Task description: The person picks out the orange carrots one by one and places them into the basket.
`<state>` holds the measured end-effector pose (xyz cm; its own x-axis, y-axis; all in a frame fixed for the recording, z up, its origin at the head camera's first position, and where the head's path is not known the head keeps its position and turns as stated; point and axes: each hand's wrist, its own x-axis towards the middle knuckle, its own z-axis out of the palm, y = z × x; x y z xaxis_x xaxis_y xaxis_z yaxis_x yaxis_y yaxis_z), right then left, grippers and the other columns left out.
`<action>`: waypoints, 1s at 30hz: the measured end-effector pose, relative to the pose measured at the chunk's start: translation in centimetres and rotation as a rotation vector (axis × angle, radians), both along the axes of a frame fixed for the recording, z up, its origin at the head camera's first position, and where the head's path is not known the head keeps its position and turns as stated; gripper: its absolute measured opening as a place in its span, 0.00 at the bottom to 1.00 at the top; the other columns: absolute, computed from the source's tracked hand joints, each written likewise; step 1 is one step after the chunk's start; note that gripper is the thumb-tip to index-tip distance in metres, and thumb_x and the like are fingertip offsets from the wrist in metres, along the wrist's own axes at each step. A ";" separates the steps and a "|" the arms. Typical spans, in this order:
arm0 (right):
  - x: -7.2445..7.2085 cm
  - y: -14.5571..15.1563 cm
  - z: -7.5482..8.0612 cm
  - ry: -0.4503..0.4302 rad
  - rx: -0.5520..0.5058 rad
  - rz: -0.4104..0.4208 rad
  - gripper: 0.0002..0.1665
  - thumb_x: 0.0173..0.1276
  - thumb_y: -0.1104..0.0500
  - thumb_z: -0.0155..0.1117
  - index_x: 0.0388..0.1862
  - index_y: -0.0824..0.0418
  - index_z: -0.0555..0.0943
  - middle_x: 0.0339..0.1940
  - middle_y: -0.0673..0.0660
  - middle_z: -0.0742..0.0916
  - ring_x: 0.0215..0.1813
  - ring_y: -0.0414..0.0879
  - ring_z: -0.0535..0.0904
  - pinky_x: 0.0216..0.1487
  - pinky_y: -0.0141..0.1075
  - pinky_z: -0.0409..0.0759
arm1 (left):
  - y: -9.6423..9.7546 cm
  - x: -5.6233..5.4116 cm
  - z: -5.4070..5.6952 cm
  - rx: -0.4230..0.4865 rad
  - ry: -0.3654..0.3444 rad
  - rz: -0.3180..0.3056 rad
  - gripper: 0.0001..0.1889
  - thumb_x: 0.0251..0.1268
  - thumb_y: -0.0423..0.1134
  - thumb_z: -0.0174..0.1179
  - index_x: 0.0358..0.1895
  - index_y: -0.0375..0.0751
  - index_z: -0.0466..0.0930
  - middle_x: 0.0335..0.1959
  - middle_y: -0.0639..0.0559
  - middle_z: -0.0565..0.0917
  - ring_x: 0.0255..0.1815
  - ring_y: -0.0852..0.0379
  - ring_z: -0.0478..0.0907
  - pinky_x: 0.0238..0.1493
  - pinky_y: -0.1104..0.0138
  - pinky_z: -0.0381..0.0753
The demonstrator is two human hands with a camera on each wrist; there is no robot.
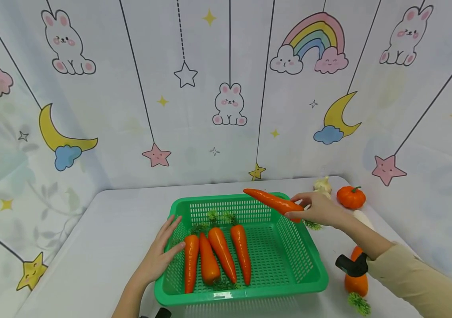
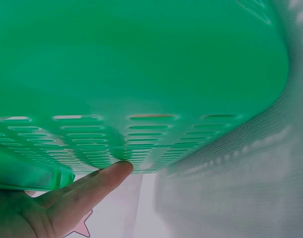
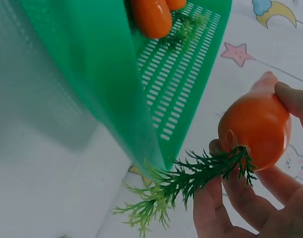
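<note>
A green plastic basket with slotted walls stands on the white table. Inside it several orange carrots with leafy green tops lie side by side toward the left. My left hand rests on the basket's left rim, fingers stretched out; in the left wrist view a finger lies along the slotted wall. Above the basket's back right corner, my right hand grips another carrot by its thick end, tip pointing left. Its feathery green top hangs below the fingers in the right wrist view.
Right of the basket, garlic and a small orange pumpkin sit at the back. A white vegetable lies partly behind my right forearm. Nearer, an orange carrot with a green top is partly covered by the wrist camera.
</note>
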<state>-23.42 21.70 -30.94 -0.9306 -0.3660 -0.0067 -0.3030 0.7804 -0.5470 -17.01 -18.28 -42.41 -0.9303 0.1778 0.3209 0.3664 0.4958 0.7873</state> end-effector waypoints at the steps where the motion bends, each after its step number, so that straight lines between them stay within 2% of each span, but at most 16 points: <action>1: 0.0 -0.2 -0.1 -0.011 -0.014 0.010 0.31 0.55 0.45 0.67 0.50 0.66 0.77 0.30 0.55 0.83 0.26 0.46 0.75 0.25 0.36 0.75 | 0.0 0.0 0.0 -0.001 0.000 0.000 0.32 0.65 0.39 0.53 0.71 0.49 0.52 0.72 0.41 0.46 0.70 0.35 0.42 0.54 0.31 0.48; 7: -0.2 -2.0 -0.2 -0.048 -0.053 0.039 0.30 0.56 0.45 0.67 0.48 0.66 0.77 0.29 0.55 0.81 0.27 0.45 0.73 0.26 0.35 0.75 | -0.1 0.0 -0.1 -0.005 0.006 0.002 0.32 0.65 0.39 0.53 0.71 0.51 0.52 0.72 0.42 0.46 0.70 0.35 0.42 0.54 0.31 0.48; 9: -0.2 -2.6 -0.2 -0.097 -0.073 0.034 0.31 0.56 0.44 0.66 0.50 0.65 0.76 0.30 0.55 0.81 0.28 0.45 0.73 0.26 0.35 0.75 | 0.0 0.0 0.0 -0.005 0.006 0.002 0.32 0.65 0.39 0.53 0.71 0.51 0.52 0.72 0.41 0.46 0.70 0.35 0.43 0.54 0.31 0.48; 16: 0.0 -3.8 -1.1 -0.351 -0.231 0.004 0.37 0.59 0.44 0.64 0.58 0.67 0.69 0.40 0.60 0.81 0.32 0.48 0.77 0.32 0.41 0.81 | 0.1 0.1 0.3 -0.001 -0.002 0.000 0.32 0.65 0.39 0.53 0.71 0.47 0.52 0.72 0.41 0.46 0.70 0.35 0.42 0.55 0.31 0.48; 19: 0.1 -4.0 -1.8 -0.416 -0.269 -0.013 0.38 0.60 0.44 0.62 0.59 0.68 0.66 0.42 0.61 0.79 0.32 0.48 0.76 0.33 0.43 0.82 | 0.2 0.1 0.4 0.002 -0.003 -0.001 0.32 0.65 0.39 0.53 0.71 0.47 0.52 0.72 0.42 0.46 0.70 0.35 0.42 0.55 0.31 0.48; 25: 0.5 -4.1 -2.8 -0.545 -0.321 0.006 0.34 0.64 0.46 0.59 0.56 0.71 0.66 0.40 0.61 0.78 0.33 0.50 0.76 0.37 0.47 0.81 | 0.2 0.2 0.3 -0.001 -0.002 0.001 0.32 0.65 0.39 0.53 0.71 0.49 0.52 0.72 0.42 0.46 0.70 0.36 0.42 0.55 0.31 0.48; 30: 1.0 -3.9 -3.2 -0.617 -0.320 -0.019 0.32 0.66 0.47 0.57 0.55 0.71 0.66 0.39 0.60 0.78 0.33 0.50 0.78 0.37 0.47 0.81 | 0.2 0.2 0.4 0.000 -0.006 0.000 0.32 0.65 0.39 0.53 0.71 0.49 0.52 0.72 0.41 0.46 0.70 0.36 0.43 0.55 0.31 0.48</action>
<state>-22.46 17.78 -34.12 -0.7974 -0.4224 -0.4310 0.1495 0.5537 -0.8192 -16.78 -18.12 -42.04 -0.9322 0.1774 0.3156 0.3617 0.4960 0.7894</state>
